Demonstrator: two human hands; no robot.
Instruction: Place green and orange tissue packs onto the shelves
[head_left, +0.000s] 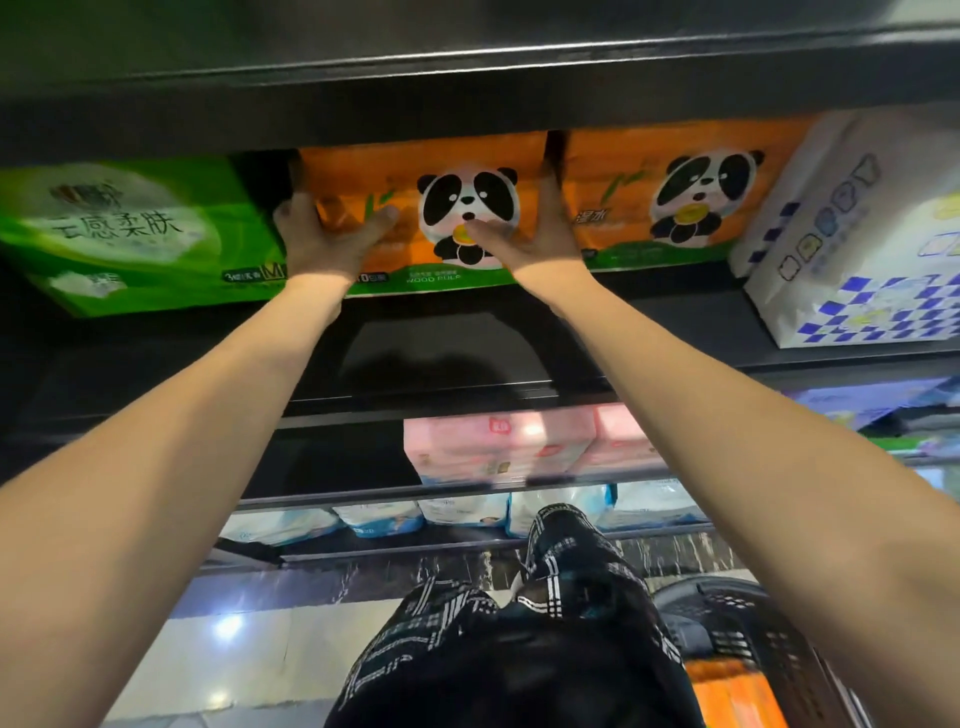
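The orange pack (410, 208) with a panda on its front sits on an upper shelf (675, 280), between a green pack (135, 234) on its left and a second orange pack (680, 192) on its right. Both hands clamp it from the sides. The left hand (324, 234) grips the left end: its thumb lies across the front face, and the fingers curl round the edge into the dark gap beside the green pack, where their tips are hidden. The right hand (535, 228) grips the right end: its thumb reaches over the panda's belly, and the fingers run up the right edge into the narrow gap before the second orange pack, their ends lost in shadow. The pack's top edge is hidden under the shelf board above. The whole view is blurred, so the small print cannot be read. Further right stands a white pack (857, 234) with blue checks, cut off by the frame edge. On lower shelves lie pink packs (498, 447) and, lower down, pale blue ones (379, 519). Near the floor at the right, a dark basket (753, 629) holds something orange, only partly in view.
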